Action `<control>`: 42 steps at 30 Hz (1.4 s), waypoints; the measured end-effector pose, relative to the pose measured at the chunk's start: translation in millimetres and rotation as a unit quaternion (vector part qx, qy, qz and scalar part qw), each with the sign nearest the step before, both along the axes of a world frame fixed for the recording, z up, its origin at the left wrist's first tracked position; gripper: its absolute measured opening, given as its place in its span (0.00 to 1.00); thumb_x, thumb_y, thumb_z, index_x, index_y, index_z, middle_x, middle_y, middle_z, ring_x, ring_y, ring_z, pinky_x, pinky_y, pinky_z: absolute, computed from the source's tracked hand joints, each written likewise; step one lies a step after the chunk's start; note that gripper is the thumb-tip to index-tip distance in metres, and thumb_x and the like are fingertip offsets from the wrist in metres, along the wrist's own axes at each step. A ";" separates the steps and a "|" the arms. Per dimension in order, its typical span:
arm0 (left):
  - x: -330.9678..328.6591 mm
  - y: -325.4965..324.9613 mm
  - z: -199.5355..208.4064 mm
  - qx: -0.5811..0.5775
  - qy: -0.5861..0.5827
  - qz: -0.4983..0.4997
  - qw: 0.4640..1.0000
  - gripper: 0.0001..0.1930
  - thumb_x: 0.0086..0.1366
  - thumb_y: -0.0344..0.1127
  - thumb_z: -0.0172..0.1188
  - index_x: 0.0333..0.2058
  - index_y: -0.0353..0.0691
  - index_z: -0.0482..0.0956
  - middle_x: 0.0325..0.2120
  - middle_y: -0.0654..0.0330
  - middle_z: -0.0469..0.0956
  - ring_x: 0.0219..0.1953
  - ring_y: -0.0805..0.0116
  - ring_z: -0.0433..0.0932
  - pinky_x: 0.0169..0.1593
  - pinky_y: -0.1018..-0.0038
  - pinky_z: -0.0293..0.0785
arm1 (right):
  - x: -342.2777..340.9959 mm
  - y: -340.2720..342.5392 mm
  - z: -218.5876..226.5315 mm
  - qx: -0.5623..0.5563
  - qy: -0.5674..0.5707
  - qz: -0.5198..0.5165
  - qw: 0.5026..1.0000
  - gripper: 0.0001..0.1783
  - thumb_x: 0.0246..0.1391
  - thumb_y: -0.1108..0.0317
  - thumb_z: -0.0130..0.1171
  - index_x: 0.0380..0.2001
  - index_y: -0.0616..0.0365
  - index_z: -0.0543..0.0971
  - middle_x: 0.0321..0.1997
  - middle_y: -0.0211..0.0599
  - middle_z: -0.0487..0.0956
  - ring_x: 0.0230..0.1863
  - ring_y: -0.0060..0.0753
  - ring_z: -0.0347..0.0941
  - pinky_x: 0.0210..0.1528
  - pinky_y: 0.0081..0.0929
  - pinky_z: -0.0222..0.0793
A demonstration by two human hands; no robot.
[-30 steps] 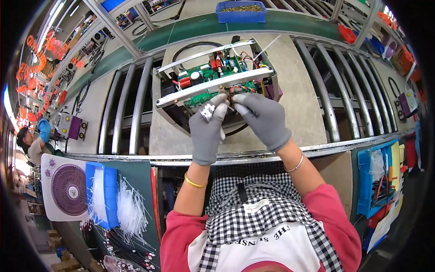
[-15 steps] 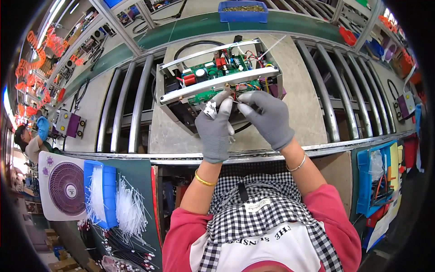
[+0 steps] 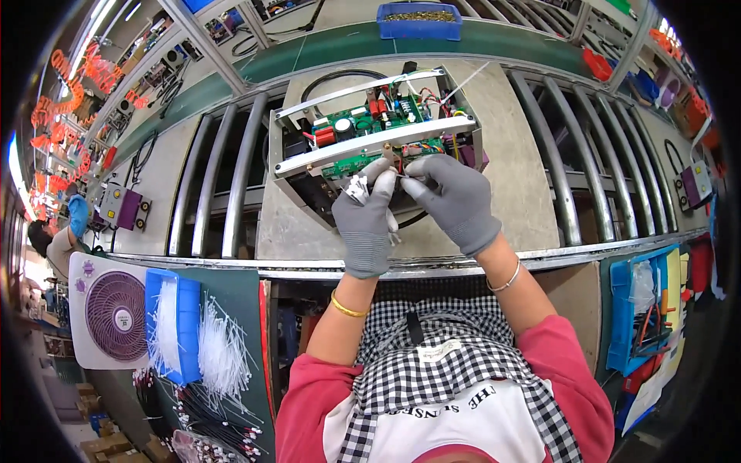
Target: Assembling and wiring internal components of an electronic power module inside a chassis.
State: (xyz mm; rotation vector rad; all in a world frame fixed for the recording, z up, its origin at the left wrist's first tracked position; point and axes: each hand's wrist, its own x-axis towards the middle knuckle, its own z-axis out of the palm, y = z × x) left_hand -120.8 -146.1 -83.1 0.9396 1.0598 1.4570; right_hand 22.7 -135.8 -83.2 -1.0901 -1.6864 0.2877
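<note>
An open metal-framed device (image 3: 374,127) with a green circuit board (image 3: 351,123) inside rests on a pale board before me. Both of my hands wear grey gloves and meet at its near side, by the thin wires. In my left hand (image 3: 364,224), the closed fingers hold a bundle of white cable ties (image 3: 356,189), their ends sticking out on both sides of the palm. Close beside it, the thumb and forefinger of my right hand (image 3: 457,202) are pinched together at the wires. What lies between those right fingertips is too small to make out.
Metal rollers (image 3: 563,154) flank the pale board (image 3: 509,208). At lower left are a blue bin (image 3: 185,328), loose white cable ties (image 3: 222,351) and a purple fan (image 3: 116,312). A blue tray (image 3: 621,312) holds tools at right. Another person (image 3: 58,247) works far left.
My hands stay pinched at the device's near side, with only slight finger movement. The surroundings have shifted a little in the picture.
</note>
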 end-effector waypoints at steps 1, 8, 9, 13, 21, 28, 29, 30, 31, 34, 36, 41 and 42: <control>0.2 0.1 0.5 0.000 -0.007 -0.001 1.000 0.14 0.66 0.32 0.62 0.48 0.32 0.80 0.26 0.63 0.80 0.10 0.84 0.64 0.13 0.83 0.58 | -0.1 0.5 0.1 0.000 0.001 0.001 1.000 0.08 0.48 0.67 0.68 0.33 0.54 0.82 0.31 0.32 0.81 0.26 0.29 0.77 0.30 0.25 0.72; -5.3 2.4 -0.8 0.015 0.048 -0.022 0.998 0.15 0.64 0.30 0.63 0.48 0.32 0.79 0.28 0.63 0.80 0.14 0.83 0.68 0.13 0.83 0.61 | 3.5 6.4 -3.0 0.036 -0.020 0.017 0.999 0.08 0.48 0.68 0.67 0.33 0.53 0.80 0.33 0.33 0.81 0.31 0.36 0.78 0.34 0.29 0.73; -6.1 6.4 -5.8 0.097 0.137 0.005 0.986 0.15 0.63 0.30 0.64 0.48 0.33 0.78 0.29 0.62 0.80 0.18 0.81 0.71 0.17 0.82 0.65 | 4.3 7.5 -3.7 0.058 -0.015 0.026 0.998 0.08 0.49 0.69 0.66 0.33 0.54 0.80 0.33 0.33 0.81 0.32 0.37 0.78 0.35 0.30 0.73; -2.3 11.2 -9.0 0.241 0.320 0.117 0.909 0.19 0.60 0.31 0.68 0.49 0.37 0.74 0.32 0.61 0.80 0.29 0.77 0.76 0.32 0.80 0.74 | 6.5 6.6 -2.0 0.032 -0.025 0.032 0.999 0.07 0.49 0.71 0.66 0.34 0.55 0.80 0.33 0.34 0.81 0.33 0.37 0.78 0.36 0.30 0.73; -10.9 15.8 -18.0 0.273 0.316 0.132 0.899 0.30 0.58 0.37 0.71 0.57 0.40 0.69 0.26 0.61 0.79 0.28 0.73 0.78 0.34 0.76 0.75 | 7.9 -0.8 -4.5 0.011 0.012 0.079 0.997 0.07 0.49 0.76 0.65 0.33 0.61 0.79 0.34 0.40 0.80 0.35 0.38 0.78 0.39 0.28 0.73; -9.6 22.3 -7.5 0.237 0.390 0.159 0.875 0.42 0.56 0.46 0.72 0.66 0.47 0.62 0.22 0.61 0.77 0.23 0.70 0.77 0.30 0.74 0.74 | 5.1 -5.5 0.1 0.037 0.020 0.099 0.994 0.07 0.49 0.73 0.65 0.33 0.57 0.79 0.33 0.37 0.80 0.34 0.39 0.78 0.37 0.30 0.73; -9.0 23.4 -7.1 0.233 0.400 0.169 0.870 0.42 0.55 0.47 0.72 0.66 0.48 0.62 0.21 0.62 0.76 0.22 0.69 0.76 0.29 0.73 0.74 | 5.0 -8.3 -1.6 0.032 0.011 0.110 0.993 0.07 0.49 0.73 0.66 0.33 0.56 0.79 0.34 0.37 0.80 0.35 0.39 0.78 0.37 0.30 0.74; -9.2 22.1 -5.3 0.232 0.401 0.169 0.870 0.42 0.55 0.47 0.72 0.66 0.48 0.62 0.21 0.62 0.76 0.22 0.69 0.76 0.29 0.73 0.74 | 5.4 -9.7 -3.0 0.027 0.002 0.121 0.992 0.07 0.49 0.73 0.66 0.33 0.56 0.79 0.34 0.36 0.81 0.35 0.39 0.79 0.37 0.30 0.74; -10.1 19.6 -1.5 0.205 0.431 0.157 0.865 0.41 0.55 0.45 0.72 0.66 0.48 0.63 0.27 0.60 0.79 0.26 0.71 0.77 0.32 0.74 0.75 | 7.6 -9.2 -4.3 0.025 0.003 0.120 0.992 0.07 0.49 0.73 0.66 0.33 0.56 0.79 0.34 0.36 0.81 0.35 0.39 0.79 0.37 0.30 0.74; -19.2 20.7 7.4 0.183 0.482 0.127 0.848 0.41 0.55 0.44 0.73 0.65 0.49 0.64 0.33 0.58 0.81 0.28 0.72 0.78 0.34 0.74 0.76 | 22.7 -4.3 -8.6 0.031 -0.028 0.120 0.992 0.07 0.49 0.72 0.66 0.33 0.55 0.79 0.35 0.36 0.81 0.36 0.40 0.79 0.37 0.31 0.74; -25.0 24.1 9.1 0.189 0.500 0.107 0.838 0.41 0.55 0.45 0.73 0.65 0.49 0.64 0.33 0.57 0.81 0.28 0.70 0.79 0.34 0.74 0.76 | 27.9 -2.5 -10.1 0.028 -0.031 0.084 0.996 0.07 0.50 0.72 0.65 0.33 0.54 0.79 0.37 0.35 0.81 0.37 0.39 0.79 0.37 0.31 0.75; -17.4 23.4 10.5 0.233 0.556 0.160 0.782 0.34 0.57 0.41 0.69 0.62 0.51 0.67 0.17 0.64 0.76 0.18 0.65 0.77 0.24 0.71 0.72 | 21.9 4.6 -10.1 0.088 -0.022 0.103 0.991 0.07 0.51 0.74 0.63 0.34 0.57 0.77 0.41 0.36 0.81 0.36 0.36 0.79 0.36 0.27 0.74; -15.5 23.7 10.2 0.233 0.557 0.159 0.781 0.34 0.57 0.41 0.69 0.62 0.51 0.67 0.17 0.64 0.76 0.18 0.65 0.77 0.24 0.71 0.72 | 19.3 7.3 -11.8 0.126 -0.015 0.116 0.985 0.07 0.52 0.76 0.62 0.35 0.59 0.76 0.43 0.38 0.81 0.34 0.32 0.78 0.35 0.24 0.74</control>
